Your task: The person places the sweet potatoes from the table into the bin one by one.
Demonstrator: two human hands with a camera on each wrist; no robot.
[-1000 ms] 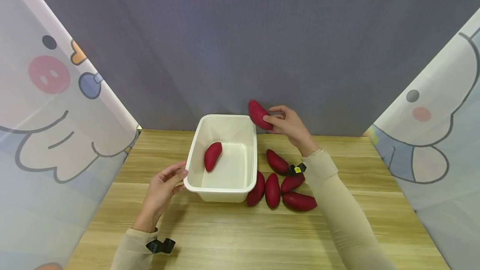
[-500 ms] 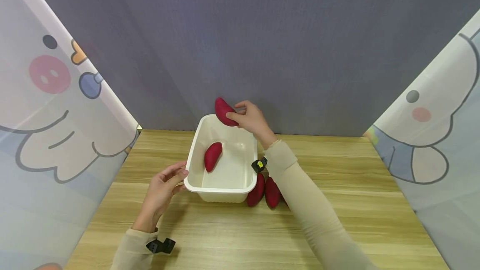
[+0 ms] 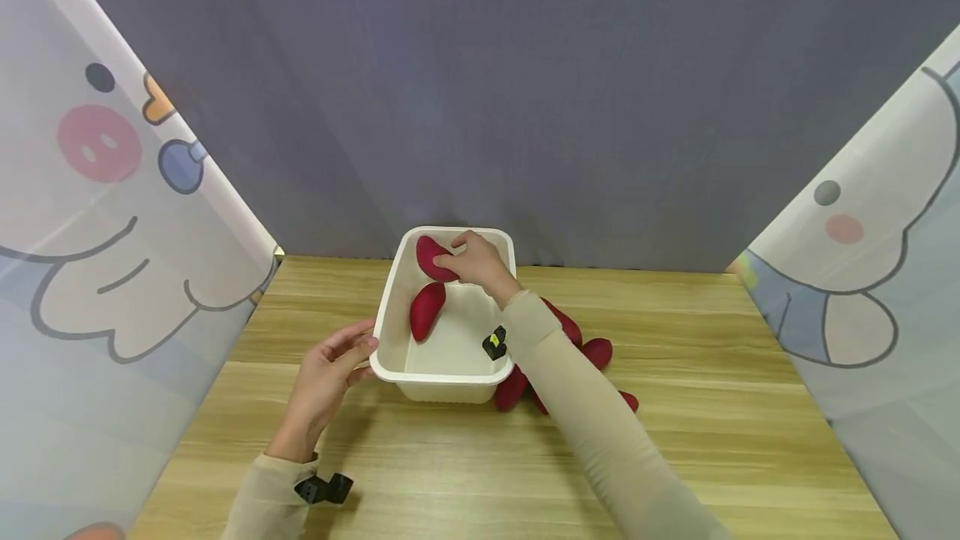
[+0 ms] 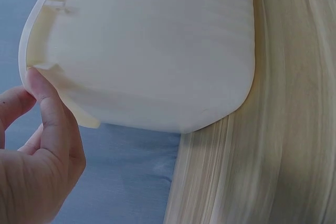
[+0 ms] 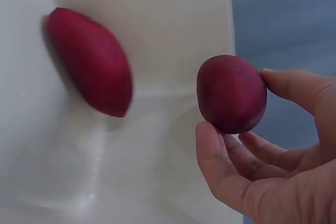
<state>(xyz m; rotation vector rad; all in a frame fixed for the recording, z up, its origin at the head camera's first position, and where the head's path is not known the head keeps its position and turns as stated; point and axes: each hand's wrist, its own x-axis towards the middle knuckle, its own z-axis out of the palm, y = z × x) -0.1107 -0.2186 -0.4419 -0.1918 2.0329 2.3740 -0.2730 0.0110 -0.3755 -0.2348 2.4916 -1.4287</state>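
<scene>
— Where does the tub (image 3: 390, 307) sit?
— On the tabletop (image 3: 450, 457), towards the back. One sweet potato (image 3: 426, 312) lies in it; another (image 3: 433, 258) is behind that one, over the tub's far end.
— And the rest?
— A cluster of sweet potatoes (image 3: 597, 352) lies on the tabletop just right of the tub.

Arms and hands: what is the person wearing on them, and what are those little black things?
Both arms wear long, snug beige sleeves that end at the wrists. The left hand and right hand are bare, with no gloves. A small black clip sits at the left wrist; the right-wrist clip is black with a yellow mark.
</scene>
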